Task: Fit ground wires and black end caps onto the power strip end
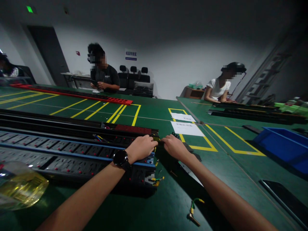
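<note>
My left hand [143, 147], with a black watch on its wrist, lies over the right end of a long socket strip [79, 150]. Its fingers are curled near the strip's end, where a bit of yellow wire shows; what they pinch is hidden. Just to the right, my right hand [173, 146] is closed, fingertips facing the left ones across a small gap. Something dark shows behind its knuckles, too unclear to name. More strips lie alongside, and a green-yellow wire with lugs [157, 179] sticks out of the nearest one's end.
A loose green-yellow wire [193, 210] lies in front. A bottle of yellow liquid [22, 186] is at left, a phone [284, 195] and blue bin [286, 144] at right. Paper sheets [187, 128] lie beyond my hands. Co-workers sit across the green table [154, 112].
</note>
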Action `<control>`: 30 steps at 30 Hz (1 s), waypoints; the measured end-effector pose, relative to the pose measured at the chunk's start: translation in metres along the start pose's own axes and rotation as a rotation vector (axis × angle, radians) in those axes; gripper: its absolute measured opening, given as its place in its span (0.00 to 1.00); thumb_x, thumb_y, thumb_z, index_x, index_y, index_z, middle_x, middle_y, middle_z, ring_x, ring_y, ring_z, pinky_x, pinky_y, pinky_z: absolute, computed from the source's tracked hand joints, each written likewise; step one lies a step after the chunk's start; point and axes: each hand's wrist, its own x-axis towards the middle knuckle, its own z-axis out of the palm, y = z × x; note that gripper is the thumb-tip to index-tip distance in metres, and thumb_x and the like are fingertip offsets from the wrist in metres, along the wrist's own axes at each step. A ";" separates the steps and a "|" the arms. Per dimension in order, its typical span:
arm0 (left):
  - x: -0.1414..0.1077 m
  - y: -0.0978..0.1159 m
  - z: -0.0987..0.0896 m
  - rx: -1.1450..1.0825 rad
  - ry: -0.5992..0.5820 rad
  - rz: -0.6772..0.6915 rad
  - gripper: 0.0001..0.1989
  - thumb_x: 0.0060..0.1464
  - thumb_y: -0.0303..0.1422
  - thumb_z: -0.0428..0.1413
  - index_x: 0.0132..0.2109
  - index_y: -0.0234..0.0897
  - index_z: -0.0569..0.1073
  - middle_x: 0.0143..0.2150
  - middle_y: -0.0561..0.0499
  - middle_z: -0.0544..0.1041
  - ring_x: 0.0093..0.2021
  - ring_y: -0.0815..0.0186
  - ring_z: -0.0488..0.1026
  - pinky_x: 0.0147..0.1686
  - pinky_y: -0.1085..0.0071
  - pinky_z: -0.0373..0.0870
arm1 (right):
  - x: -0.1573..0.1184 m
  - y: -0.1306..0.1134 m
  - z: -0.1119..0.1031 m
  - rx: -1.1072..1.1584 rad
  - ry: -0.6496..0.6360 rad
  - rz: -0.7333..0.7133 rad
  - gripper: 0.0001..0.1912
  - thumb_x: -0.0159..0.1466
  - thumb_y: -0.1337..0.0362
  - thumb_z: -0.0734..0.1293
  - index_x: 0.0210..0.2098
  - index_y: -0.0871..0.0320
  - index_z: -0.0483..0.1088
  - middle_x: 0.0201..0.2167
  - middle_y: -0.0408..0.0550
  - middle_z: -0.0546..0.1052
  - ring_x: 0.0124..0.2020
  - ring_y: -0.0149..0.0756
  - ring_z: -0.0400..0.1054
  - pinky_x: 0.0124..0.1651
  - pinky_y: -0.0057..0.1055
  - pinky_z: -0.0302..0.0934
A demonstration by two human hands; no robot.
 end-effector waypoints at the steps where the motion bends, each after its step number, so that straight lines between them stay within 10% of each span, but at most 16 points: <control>1: 0.000 0.000 0.000 0.000 0.001 0.000 0.11 0.70 0.29 0.52 0.52 0.39 0.79 0.46 0.45 0.81 0.48 0.56 0.78 0.40 0.65 0.76 | 0.000 0.000 0.000 0.002 -0.030 -0.013 0.14 0.71 0.73 0.60 0.46 0.60 0.77 0.41 0.54 0.81 0.46 0.44 0.72 0.49 0.33 0.60; 15: -0.001 0.000 0.002 -0.018 0.040 0.011 0.10 0.68 0.27 0.53 0.48 0.38 0.80 0.43 0.45 0.81 0.45 0.58 0.78 0.38 0.67 0.74 | -0.041 0.024 -0.043 0.230 0.072 -0.033 0.16 0.70 0.66 0.62 0.51 0.54 0.80 0.47 0.54 0.81 0.50 0.45 0.74 0.52 0.38 0.65; 22: 0.000 0.000 0.003 -0.037 0.051 0.010 0.09 0.67 0.27 0.55 0.49 0.37 0.80 0.44 0.44 0.81 0.46 0.58 0.78 0.39 0.66 0.74 | -0.116 0.000 -0.022 0.324 0.150 -0.173 0.15 0.72 0.64 0.65 0.55 0.55 0.78 0.45 0.56 0.78 0.46 0.47 0.70 0.49 0.44 0.67; 30: 0.002 -0.001 0.002 -0.016 0.006 -0.005 0.11 0.69 0.29 0.53 0.52 0.38 0.79 0.45 0.45 0.81 0.48 0.57 0.77 0.41 0.65 0.75 | -0.126 -0.014 -0.019 0.310 0.073 -0.203 0.08 0.71 0.66 0.68 0.45 0.51 0.80 0.43 0.51 0.77 0.45 0.45 0.69 0.47 0.42 0.62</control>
